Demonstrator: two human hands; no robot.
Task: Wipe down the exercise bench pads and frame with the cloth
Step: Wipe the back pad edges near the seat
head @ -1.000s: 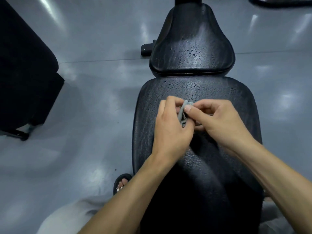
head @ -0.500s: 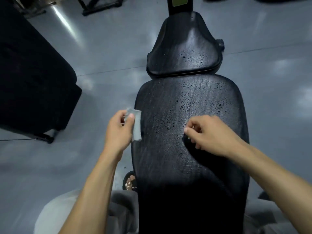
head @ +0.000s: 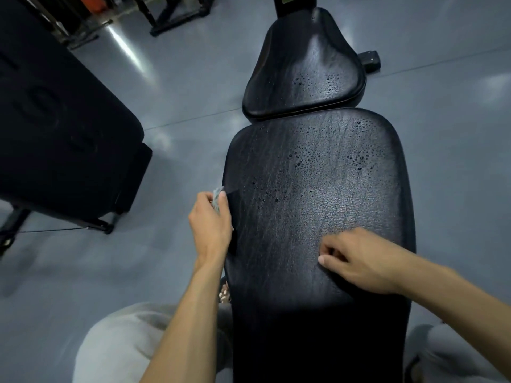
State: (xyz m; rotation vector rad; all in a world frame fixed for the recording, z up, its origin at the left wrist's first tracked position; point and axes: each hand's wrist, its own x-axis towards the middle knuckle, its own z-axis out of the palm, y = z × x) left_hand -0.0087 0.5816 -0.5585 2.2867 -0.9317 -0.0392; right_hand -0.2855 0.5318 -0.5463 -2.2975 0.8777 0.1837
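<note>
The black bench's long back pad [head: 318,194] fills the middle of the view, beaded with water drops. Beyond it lies the smaller seat pad [head: 304,76], also spotted with drops. My left hand [head: 211,225] is at the long pad's left edge and grips a small grey cloth [head: 217,195], mostly hidden by the fingers. My right hand [head: 359,261] rests on the pad's near right part with fingers loosely curled, holding nothing. A black frame part [head: 369,60] sticks out to the right of the seat pad.
Another black padded machine [head: 63,150] stands on the grey floor to the left. Dark equipment frames [head: 177,12] sit at the far top. My knees in light trousers [head: 116,344] straddle the bench, and a sandalled foot [head: 224,293] shows beside its left edge.
The hands parted from the pad's middle. My left hand carried the cloth to the pad's left edge and now holds it lower against the side; my right hand stayed on the pad.
</note>
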